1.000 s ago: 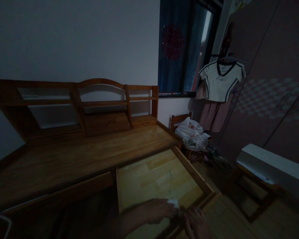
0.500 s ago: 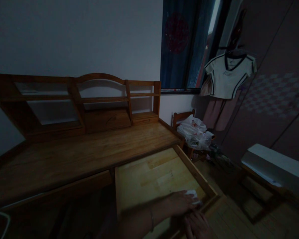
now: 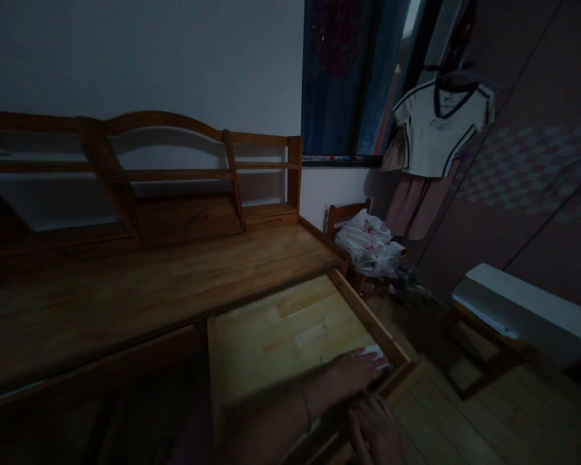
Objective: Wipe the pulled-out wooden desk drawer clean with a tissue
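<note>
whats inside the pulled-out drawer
Inside the drawer, the pale wooden bottom shows, with the left hand over a white cloth or tissue near the right front corner. Whatever lies beneath the hand, arm and cloth or tissue is covered.

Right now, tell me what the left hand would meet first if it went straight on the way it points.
The left hand, laid over a white cloth or tissue, would probably meet the drawer's right side wall first, though the dim view leaves the gap between them unclear.
</note>
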{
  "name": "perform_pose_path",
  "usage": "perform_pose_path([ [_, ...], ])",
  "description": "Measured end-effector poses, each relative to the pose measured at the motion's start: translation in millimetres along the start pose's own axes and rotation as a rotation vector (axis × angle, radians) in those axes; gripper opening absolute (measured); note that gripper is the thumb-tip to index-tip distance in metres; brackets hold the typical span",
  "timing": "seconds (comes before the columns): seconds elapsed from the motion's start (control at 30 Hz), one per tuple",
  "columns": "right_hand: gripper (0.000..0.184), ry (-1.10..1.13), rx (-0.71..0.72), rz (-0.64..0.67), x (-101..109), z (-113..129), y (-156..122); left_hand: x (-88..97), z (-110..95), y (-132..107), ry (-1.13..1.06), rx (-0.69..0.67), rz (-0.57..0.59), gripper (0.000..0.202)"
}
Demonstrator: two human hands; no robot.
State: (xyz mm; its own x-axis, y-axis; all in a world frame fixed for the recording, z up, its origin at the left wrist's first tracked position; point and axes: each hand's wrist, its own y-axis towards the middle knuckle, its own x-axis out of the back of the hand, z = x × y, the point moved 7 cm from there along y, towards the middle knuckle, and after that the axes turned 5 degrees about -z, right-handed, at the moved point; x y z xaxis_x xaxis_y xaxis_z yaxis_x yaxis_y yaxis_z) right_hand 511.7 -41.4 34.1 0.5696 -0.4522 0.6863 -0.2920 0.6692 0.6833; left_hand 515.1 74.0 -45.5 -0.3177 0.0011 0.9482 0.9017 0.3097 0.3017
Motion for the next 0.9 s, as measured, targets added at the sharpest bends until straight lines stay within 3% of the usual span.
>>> perform_pose_path([
  [0.1,0.021,0.007,-0.005,0.002,-1,-1,-2,3.2,-1,1,-0.015,-0.016,-0.01,0.05],
  [0.23,0.022,0.035,-0.046,0.072,-7,-6,-6,8.5,2,-16,-0.103,-0.08,0.108,0.049],
  [0.33,0.022,0.048,-0.056,0.103,-9,-7,-8,18.9,0,-51,-0.196,-0.152,0.25,0.049],
  [0.43,0.023,0.057,-0.071,0.118,-10,-7,-8,46.5,-6,-99,-0.284,-0.168,0.343,0.039],
  [0.53,0.023,0.067,-0.088,0.131,-10,-7,-8,85.8,-18,-144,-0.451,-0.195,0.368,0.053],
  [0.57,0.024,0.07,-0.095,0.132,-10,-7,-9,96.8,-18,-155,-0.474,-0.144,0.354,0.06],
  [0.67,0.024,0.067,-0.103,0.123,-9,-7,-9,111.9,-22,-185,-0.541,-0.087,0.403,0.067],
  [0.77,0.021,0.064,-0.104,0.111,-8,-7,-9,113.0,-26,-199,-0.55,-0.032,0.427,0.063],
  [0.9,0.02,0.082,-0.12,0.124,-8,-7,-9,119.2,-35,-198,-0.445,0.022,0.431,0.045],
])
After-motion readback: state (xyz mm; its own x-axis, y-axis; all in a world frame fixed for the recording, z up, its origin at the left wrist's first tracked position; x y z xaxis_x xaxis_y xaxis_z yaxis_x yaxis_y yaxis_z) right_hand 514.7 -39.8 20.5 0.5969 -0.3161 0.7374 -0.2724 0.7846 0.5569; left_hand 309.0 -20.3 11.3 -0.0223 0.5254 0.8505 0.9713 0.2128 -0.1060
